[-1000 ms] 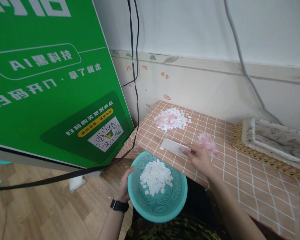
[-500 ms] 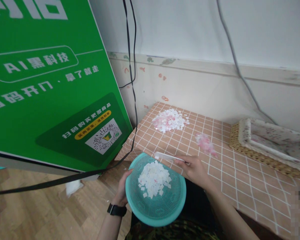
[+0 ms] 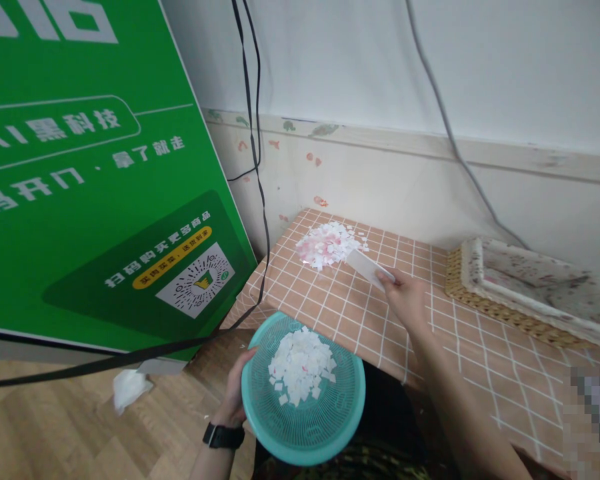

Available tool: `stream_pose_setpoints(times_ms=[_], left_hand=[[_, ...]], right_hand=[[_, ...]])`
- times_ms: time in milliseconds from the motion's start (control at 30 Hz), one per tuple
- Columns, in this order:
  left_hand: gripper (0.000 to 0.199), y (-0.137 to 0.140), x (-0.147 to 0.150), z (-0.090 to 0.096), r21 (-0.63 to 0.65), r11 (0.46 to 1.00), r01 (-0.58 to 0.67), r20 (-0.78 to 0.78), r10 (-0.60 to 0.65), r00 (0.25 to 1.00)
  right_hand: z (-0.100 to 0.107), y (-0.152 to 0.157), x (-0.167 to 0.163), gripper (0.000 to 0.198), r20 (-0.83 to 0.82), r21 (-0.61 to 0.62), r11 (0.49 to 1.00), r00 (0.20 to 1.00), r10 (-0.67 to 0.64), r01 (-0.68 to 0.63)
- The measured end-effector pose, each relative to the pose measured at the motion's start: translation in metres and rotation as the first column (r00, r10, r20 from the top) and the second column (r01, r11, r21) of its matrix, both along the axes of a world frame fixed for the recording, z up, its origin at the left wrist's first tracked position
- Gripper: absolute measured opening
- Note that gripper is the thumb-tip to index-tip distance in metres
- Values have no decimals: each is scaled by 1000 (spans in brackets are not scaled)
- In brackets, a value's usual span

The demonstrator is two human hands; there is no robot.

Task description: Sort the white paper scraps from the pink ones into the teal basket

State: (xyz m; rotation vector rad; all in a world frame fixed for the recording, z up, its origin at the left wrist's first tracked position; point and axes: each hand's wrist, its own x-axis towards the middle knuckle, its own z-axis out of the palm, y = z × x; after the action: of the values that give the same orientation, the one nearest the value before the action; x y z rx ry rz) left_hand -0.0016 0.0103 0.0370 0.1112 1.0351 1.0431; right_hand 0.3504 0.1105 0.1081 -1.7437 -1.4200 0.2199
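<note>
My left hand (image 3: 238, 381) grips the left rim of a round turquoise plastic colander (image 3: 307, 443), which sits low in front of me by the table edge. Inside the colander lies a heap of small white paper squares (image 3: 303, 363), with a few pink bits. My right hand (image 3: 405, 297) is closed on the near end of a flat white strip (image 3: 367, 268), held over the table. The strip's far end reaches the right side of a pile of white and pink paper pieces (image 3: 330, 245). My left fingertips are partly hidden by the colander.
A checked brown tablecloth (image 3: 325, 297) covers the table. At the right stands a lined wicker basket (image 3: 510, 300). On the left is a green cabinet (image 3: 105, 233), with a black cable (image 3: 264, 220) hanging before it. A white bag (image 3: 130, 390) lies on the floor.
My right hand has moved forward over the table, bringing the strip from the colander's rim to the paper pile. The smaller pink clump is no longer visible. The view has shifted slightly.
</note>
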Motion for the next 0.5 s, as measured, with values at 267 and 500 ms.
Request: stream_pose_setpoints(times_ms=[267, 500], left_hand=[[16, 0, 0, 1, -14, 1000, 17, -6, -17, 1000], [14, 1, 0, 1, -45, 999, -2, -2, 2, 1000]], right_hand=[[0, 18, 3, 43, 52, -43, 997, 997, 64, -61], [4, 19, 3, 40, 85, -33, 997, 993, 79, -77]])
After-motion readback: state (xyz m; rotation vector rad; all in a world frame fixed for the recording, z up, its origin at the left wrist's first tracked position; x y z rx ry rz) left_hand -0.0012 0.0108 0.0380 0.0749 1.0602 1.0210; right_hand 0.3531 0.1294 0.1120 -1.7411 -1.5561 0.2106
